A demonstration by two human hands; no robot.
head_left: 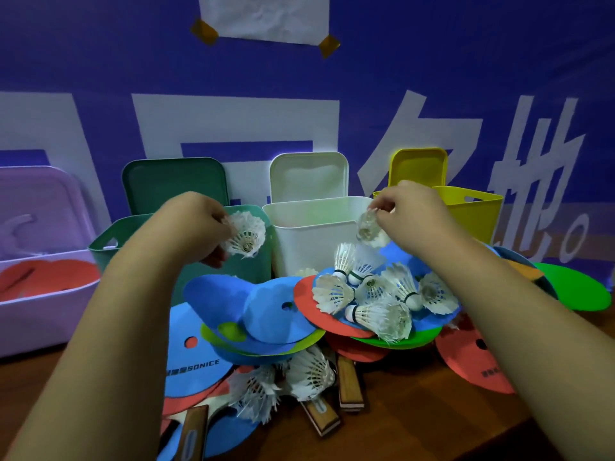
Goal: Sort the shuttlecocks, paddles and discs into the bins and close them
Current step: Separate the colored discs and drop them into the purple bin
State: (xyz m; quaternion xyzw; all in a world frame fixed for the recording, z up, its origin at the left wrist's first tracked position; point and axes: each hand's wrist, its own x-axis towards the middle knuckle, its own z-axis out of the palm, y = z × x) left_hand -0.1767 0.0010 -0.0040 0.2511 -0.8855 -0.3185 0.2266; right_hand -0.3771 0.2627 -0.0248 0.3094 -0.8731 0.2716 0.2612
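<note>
Gripping one shuttlecock [244, 234] in my left hand [199, 224], fingers curled round its feathers, I hold it in front of the green bin [109, 247]. Its long axis runs toward me, open skirt facing me, cork at the far end. My right hand [409, 207] pinches a second shuttlecock [369, 227] by its feather rim at the white bin [312, 241]; blur hides its heading. Below that hand, a heap of shuttlecocks [372, 294] lies on coloured discs [266, 314], corks pointing various ways. Paddle handles [349, 384] jut toward me underneath.
</note>
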